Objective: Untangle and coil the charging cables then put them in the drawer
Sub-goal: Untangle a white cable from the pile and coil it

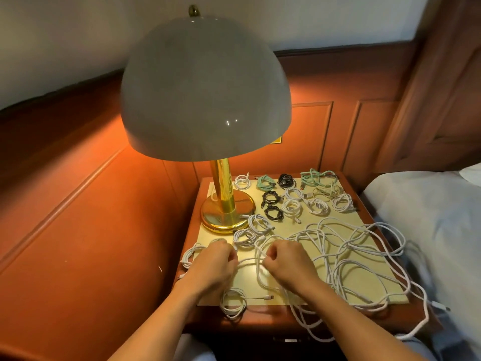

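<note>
A short span of white charging cable [248, 259] is held between both hands in the lower centre of the frame, over the pale yellow mat [244, 282] on the reddish wooden nightstand [260, 316]. The fingers of the left hand [216, 261] are curled tight round one end of the span, and those of the right hand [286, 261] round the other, so that the span is bowed between the two fists. Its long axis is laid roughly left to right. From the right hand the cable is carried on into the loose tangle of white cables [359, 246] spread across the lower right. The slack to be drawn in is thus judged to lie to the right of the grip and beyond it, nearer the right hand. Small coils [291, 207] in white, black and mint green are ranged behind the tangle, beside the brass lamp base [226, 212]. The drawer is not plainly shown.
</note>
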A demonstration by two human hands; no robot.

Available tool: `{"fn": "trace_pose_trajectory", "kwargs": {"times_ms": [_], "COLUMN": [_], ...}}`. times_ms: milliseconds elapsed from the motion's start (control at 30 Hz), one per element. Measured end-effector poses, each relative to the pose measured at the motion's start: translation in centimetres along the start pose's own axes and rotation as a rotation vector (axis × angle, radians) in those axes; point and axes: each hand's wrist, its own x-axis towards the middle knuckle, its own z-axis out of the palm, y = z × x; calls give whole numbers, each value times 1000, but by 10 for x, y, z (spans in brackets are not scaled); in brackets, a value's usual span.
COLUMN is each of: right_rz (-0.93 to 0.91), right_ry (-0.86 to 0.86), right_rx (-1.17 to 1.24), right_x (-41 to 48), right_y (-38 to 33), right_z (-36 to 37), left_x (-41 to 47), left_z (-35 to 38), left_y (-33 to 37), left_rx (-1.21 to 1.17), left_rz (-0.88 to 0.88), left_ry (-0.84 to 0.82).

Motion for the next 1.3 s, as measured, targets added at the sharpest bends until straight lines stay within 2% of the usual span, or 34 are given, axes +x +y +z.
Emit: {"fn": "trace_pose_trajectory", "kwargs": {"times_ms": [133, 300, 500, 600, 700, 767, 900, 967, 1133, 1200, 1300], "right_rz": [77, 77, 108, 88, 47, 34, -59, -119, -200, -177, -153], "right_ry": [100, 160, 149, 72, -37, -69, -114, -131, -94, -85, -90], "right_rx": [225, 297, 320, 392, 437, 407, 330, 363, 432, 491, 509], "right_x": [1, 0, -5, -9, -13, -14, -21, -25, -27, -29, -35], "right_y": [16, 32, 40, 40, 37, 37, 37, 31, 11, 10, 18], "right_z": [-37, -71, -82, -88, -93, -94, -91, -87, -66, -58, -51], "left_x": [-3, -5, -12, -16, -20, -21, -25, -29, -35, -35, -35], "left_z": [-4, -17, -46, -57, -64, -64, -61, -62, -66, -69, -71], "left_y": [9, 30, 66, 76, 80, 78, 70, 72, 87, 90, 89], "left_rx": [-127, -148, -616, -648, -552, -490, -604, -676, -922, -1045, -1219], "left_rz": [-64, -73, -273, -250, -188, -177, -190, -137, -56, -86, -137], "left_ry": [13, -118, -158, -169, -90, 27, 285, 252, 22, 1, 58]}}
